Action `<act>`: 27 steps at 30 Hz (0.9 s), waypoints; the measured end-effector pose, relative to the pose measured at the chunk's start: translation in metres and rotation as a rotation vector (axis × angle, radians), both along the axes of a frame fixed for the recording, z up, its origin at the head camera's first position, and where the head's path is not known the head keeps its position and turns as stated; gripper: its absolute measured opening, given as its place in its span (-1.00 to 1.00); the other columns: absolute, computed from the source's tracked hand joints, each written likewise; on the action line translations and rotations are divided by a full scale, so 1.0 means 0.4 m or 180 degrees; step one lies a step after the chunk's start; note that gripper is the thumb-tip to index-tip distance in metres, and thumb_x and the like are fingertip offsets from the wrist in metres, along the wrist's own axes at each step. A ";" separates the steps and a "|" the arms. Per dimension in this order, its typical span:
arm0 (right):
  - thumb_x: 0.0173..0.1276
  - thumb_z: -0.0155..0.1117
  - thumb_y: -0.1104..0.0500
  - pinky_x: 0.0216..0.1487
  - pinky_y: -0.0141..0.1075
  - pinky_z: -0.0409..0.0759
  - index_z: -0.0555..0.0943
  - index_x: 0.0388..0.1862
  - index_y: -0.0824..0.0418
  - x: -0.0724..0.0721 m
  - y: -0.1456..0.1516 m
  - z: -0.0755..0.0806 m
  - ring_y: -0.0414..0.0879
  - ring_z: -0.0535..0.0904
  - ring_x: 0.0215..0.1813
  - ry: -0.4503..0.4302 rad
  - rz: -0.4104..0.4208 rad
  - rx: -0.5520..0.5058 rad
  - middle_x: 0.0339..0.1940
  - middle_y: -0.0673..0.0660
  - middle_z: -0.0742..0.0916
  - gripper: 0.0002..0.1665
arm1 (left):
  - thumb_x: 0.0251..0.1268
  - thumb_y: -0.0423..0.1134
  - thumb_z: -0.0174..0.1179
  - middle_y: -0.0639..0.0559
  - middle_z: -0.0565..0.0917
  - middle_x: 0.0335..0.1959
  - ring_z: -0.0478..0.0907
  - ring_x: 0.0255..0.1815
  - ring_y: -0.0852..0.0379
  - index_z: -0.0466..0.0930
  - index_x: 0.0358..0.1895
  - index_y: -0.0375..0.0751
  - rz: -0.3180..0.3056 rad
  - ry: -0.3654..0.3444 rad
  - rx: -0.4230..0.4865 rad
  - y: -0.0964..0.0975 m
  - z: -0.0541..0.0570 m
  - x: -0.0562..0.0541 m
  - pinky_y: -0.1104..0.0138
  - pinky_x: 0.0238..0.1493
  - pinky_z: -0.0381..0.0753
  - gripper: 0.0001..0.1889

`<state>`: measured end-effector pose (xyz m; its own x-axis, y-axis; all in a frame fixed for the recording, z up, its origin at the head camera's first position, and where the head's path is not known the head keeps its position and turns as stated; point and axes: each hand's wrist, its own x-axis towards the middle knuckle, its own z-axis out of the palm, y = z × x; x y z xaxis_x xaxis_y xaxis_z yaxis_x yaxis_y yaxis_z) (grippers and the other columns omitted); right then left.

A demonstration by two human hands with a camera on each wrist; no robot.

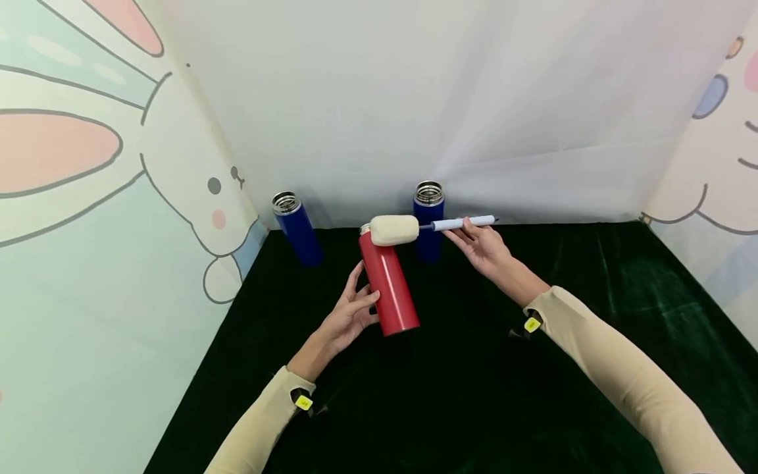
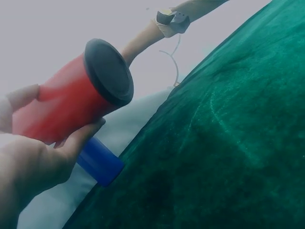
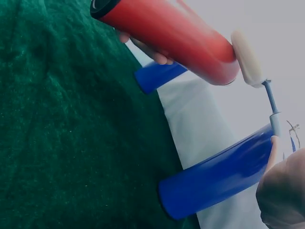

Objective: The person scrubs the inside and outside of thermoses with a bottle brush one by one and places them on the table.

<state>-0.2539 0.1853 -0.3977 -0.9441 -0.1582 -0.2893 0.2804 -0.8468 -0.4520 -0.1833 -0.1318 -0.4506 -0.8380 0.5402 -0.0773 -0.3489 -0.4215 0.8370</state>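
My left hand (image 1: 349, 317) grips a red bottle (image 1: 391, 289), which leans with its steel mouth up and to the left. Its dark base faces the camera in the left wrist view. In my right hand (image 1: 484, 249) is the pale blue handle of a bottle brush (image 1: 462, 224), held almost level. The brush's cream sponge head (image 1: 393, 230) lies across the upper part of the red bottle, beside the mouth. In the right wrist view the sponge (image 3: 248, 59) sits against or very near the bottle's shoulder; contact is hard to tell.
Two blue bottles without lids stand at the back of the dark green cloth (image 1: 474, 395): one on the left (image 1: 299, 230), the other (image 1: 429, 204) behind the brush. A white curtain (image 1: 367, 99) hangs behind them, and printed panels (image 1: 89, 296) flank the table.
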 end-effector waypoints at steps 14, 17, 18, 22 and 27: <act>0.56 0.08 0.29 0.40 -0.18 0.53 0.36 -0.08 0.13 0.058 0.036 -0.043 -0.08 0.56 0.18 -0.0073 0.0478 0.0505 0.03 0.08 0.60 -0.90 | 0.53 -0.36 0.05 -0.03 0.09 0.58 0.44 0.38 0.00 -0.35 0.63 0.38 0.0389 -0.0350 0.0215 0.010 0.006 -0.014 0.04 0.22 0.57 -0.09; 0.57 0.06 0.29 0.37 -0.17 0.56 0.32 -0.02 0.12 0.071 0.064 -0.059 -0.06 0.61 0.13 -0.0094 0.0643 0.0513 0.05 0.11 0.61 -0.86 | 0.55 -0.37 0.03 -0.02 0.12 0.56 0.42 0.40 0.00 -0.33 0.62 0.40 0.0436 -0.0396 0.0304 0.006 0.008 -0.019 0.04 0.24 0.56 -0.11; 0.58 0.05 0.28 0.35 -0.17 0.58 0.32 -0.02 0.13 0.075 0.073 -0.064 -0.05 0.62 0.12 -0.0080 0.0701 0.0553 0.06 0.12 0.60 -0.87 | 0.55 -0.39 0.03 -0.02 0.13 0.55 0.42 0.40 0.00 -0.33 0.61 0.41 0.0458 -0.0405 0.0337 0.006 0.009 -0.020 0.04 0.24 0.57 -0.10; 0.61 0.03 0.26 0.27 -0.20 0.64 0.31 0.07 0.14 0.086 0.108 -0.082 -0.07 0.67 0.11 -0.0010 0.0905 0.0794 0.14 0.12 0.56 -0.84 | 0.52 -0.46 0.02 -0.03 0.17 0.51 0.41 0.41 -0.03 -0.30 0.60 0.46 0.0557 -0.0419 0.0409 0.004 0.012 -0.026 0.05 0.20 0.59 -0.08; 0.62 -0.01 0.28 0.21 -0.22 0.68 0.29 0.15 0.15 0.096 0.130 -0.091 -0.06 0.69 0.10 0.0041 0.0982 0.0898 0.13 0.13 0.57 -0.78 | 0.49 -0.50 0.01 -0.04 0.18 0.50 0.43 0.39 -0.04 -0.28 0.59 0.49 0.0583 -0.0387 0.0403 0.008 0.011 -0.026 0.07 0.19 0.60 -0.06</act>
<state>-0.2156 0.2372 -0.4341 -0.8686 -0.3504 -0.3503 0.4945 -0.5665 -0.6592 -0.1935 -0.1285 -0.4462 -0.9114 0.3921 -0.1248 -0.3520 -0.5859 0.7300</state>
